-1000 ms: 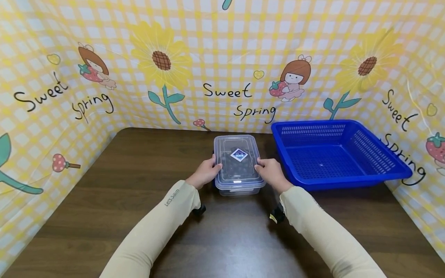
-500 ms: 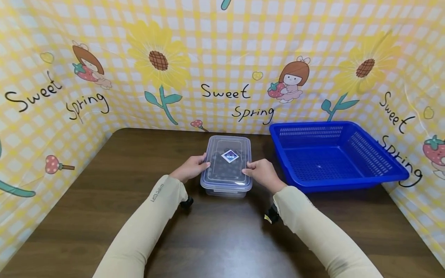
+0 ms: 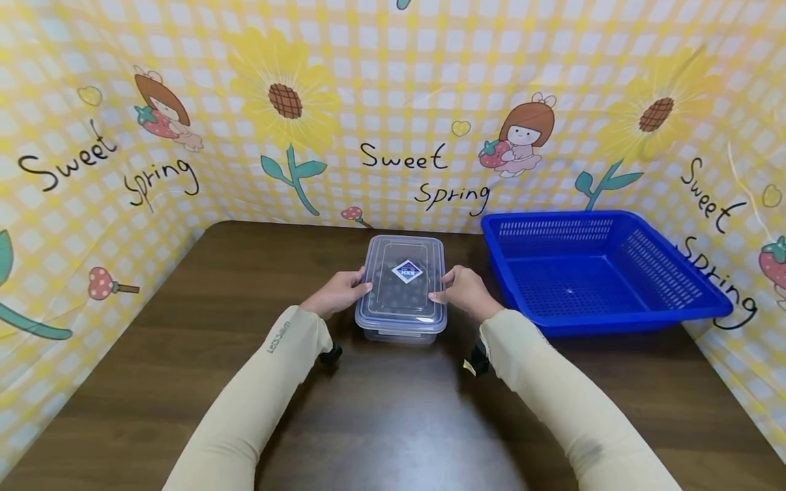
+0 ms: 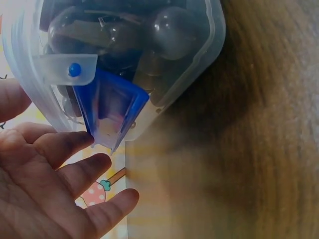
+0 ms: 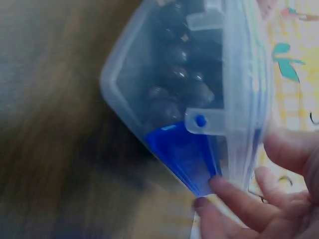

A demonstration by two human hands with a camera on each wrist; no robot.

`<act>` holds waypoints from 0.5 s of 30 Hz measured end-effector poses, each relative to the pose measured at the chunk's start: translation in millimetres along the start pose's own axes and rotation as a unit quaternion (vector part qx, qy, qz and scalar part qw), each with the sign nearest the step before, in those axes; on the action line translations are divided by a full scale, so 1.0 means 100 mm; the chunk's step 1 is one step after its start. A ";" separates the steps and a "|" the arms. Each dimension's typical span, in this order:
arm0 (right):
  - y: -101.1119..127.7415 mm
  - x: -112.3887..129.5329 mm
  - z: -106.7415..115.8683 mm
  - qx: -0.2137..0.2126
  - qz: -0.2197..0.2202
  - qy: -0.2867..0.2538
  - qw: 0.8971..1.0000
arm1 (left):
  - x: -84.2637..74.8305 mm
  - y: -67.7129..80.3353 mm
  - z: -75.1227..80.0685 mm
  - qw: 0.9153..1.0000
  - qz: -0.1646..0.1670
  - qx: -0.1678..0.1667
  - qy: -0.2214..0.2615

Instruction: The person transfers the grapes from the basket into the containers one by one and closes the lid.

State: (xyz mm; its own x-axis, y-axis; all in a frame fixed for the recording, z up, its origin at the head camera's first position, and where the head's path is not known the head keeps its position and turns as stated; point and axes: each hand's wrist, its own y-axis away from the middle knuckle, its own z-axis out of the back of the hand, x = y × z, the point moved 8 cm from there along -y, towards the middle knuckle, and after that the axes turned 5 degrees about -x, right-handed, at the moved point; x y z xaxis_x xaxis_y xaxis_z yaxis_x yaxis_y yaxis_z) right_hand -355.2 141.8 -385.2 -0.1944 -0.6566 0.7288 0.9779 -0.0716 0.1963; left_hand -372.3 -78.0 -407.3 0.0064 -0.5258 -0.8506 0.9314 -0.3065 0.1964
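Observation:
A clear plastic food container (image 3: 402,300) with a lid and a diamond-shaped sticker (image 3: 406,271) stands on the wooden table. Round, dark, glossy things (image 4: 172,32) show through its walls; their kind is unclear. My left hand (image 3: 338,293) grips the container's left side, thumb on the lid's edge. In the left wrist view its fingers touch a blue side piece (image 4: 112,107) hinged on a blue pin. On the opposite side, my right hand (image 3: 464,293) holds the container in the same way, its fingertips at a matching blue piece (image 5: 184,149) in the right wrist view.
A blue slotted plastic basket (image 3: 604,320) sits to the right of the container, near the back of the table. A yellow checked cloth (image 3: 393,88) with printed flowers and words walls in the back and both sides.
The container has shifted a little to the left over the last second, both hands moving with it. In the last half second its place has hardly changed.

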 end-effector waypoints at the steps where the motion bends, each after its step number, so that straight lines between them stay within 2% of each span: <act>1: -0.03 -0.03 -0.02 0.019 -0.015 -0.021 0.999 | 0.00 0.00 0.00 1.000 -0.003 -0.002 -0.003; 3: -0.06 -0.13 -0.08 0.063 -0.060 -0.077 0.993 | 0.00 0.00 0.00 1.000 -0.004 -0.004 -0.007; 4: -0.07 -0.18 -0.11 0.085 -0.087 -0.111 0.986 | 0.00 -0.01 -0.01 1.000 -0.003 -0.005 -0.008; 6: -0.07 -0.29 -0.18 0.122 -0.137 -0.175 0.967 | 0.00 0.00 -0.02 1.000 -0.001 -0.002 -0.010; 8: -0.06 -0.37 -0.25 0.149 -0.168 -0.221 0.949 | 0.01 0.00 -0.03 1.000 0.005 0.002 -0.010; 10: -0.06 -0.40 -0.29 0.161 -0.176 -0.250 0.939 | 0.01 0.01 -0.03 1.000 0.010 0.003 -0.009; 15: -0.07 -0.39 -0.39 0.192 -0.166 -0.296 0.921 | -0.01 0.03 -0.01 1.000 0.004 0.004 -0.007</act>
State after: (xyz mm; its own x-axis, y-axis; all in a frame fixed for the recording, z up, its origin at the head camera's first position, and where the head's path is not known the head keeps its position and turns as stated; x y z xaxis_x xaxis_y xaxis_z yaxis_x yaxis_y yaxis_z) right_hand -351.3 138.6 -439.9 -0.5970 -0.1141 0.7941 0.7796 0.1507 0.6078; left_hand -369.0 -77.7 -406.1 0.0085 -0.5384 -0.8427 0.9285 -0.3085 0.2065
